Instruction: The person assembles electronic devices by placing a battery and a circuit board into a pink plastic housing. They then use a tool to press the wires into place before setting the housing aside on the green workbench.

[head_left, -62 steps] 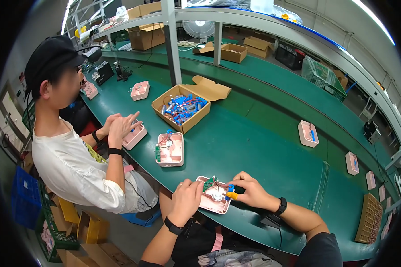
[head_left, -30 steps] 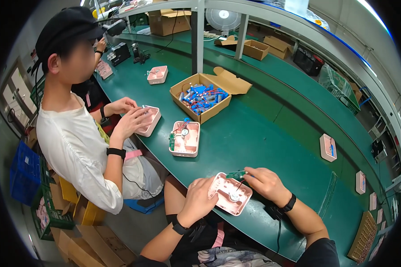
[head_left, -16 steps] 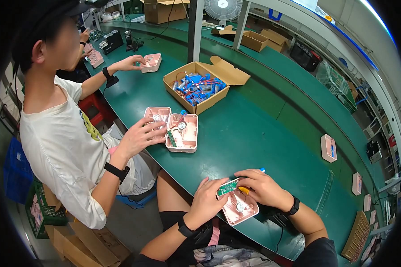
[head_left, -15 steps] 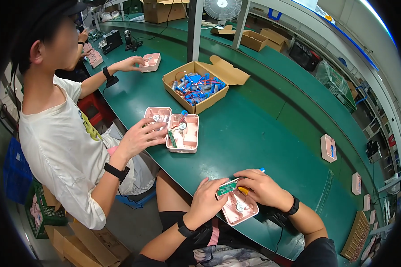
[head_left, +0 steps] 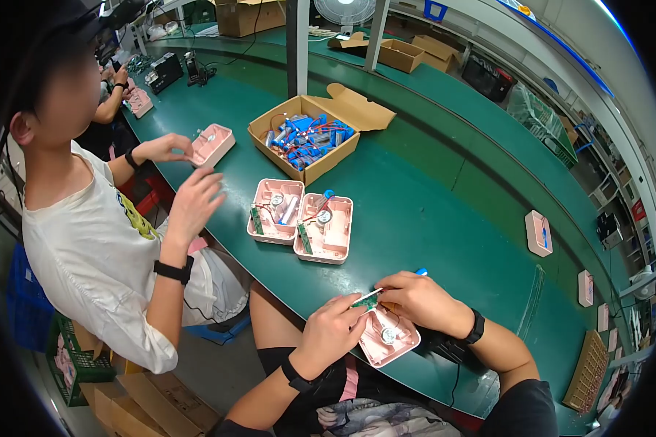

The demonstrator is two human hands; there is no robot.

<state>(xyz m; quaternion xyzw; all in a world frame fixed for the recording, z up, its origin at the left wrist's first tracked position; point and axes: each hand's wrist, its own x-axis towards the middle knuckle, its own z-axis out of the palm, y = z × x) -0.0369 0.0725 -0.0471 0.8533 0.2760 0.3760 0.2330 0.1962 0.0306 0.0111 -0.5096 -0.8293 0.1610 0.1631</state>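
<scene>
A green circuit board point(head_left: 363, 301) with a white edge is pinched by my left hand point(head_left: 329, 329). It is tilted over the far side of a pink plastic case point(head_left: 393, 352), which sits at the table's near edge. A round silvery part point(head_left: 388, 335) lies inside the case. My right hand point(head_left: 431, 304) has its fingertips closed together at the board's right end; what they grip is hidden. Just past its knuckles shows the blue end of a small part point(head_left: 421, 272).
Two pink cases point(head_left: 323, 256) with boards and wires stand left of my hands. Behind them, a cardboard box point(head_left: 315, 169) holds blue batteries. At left, a co-worker's hand point(head_left: 169, 148) reaches to another case point(head_left: 213, 149). More cases point(head_left: 539, 234) line the right side.
The co-worker's near hand has lifted off the two cases, which now sit further right and nearer. My board has tilted flatter, and the yellow piece under my right fingers is now mostly hidden.
</scene>
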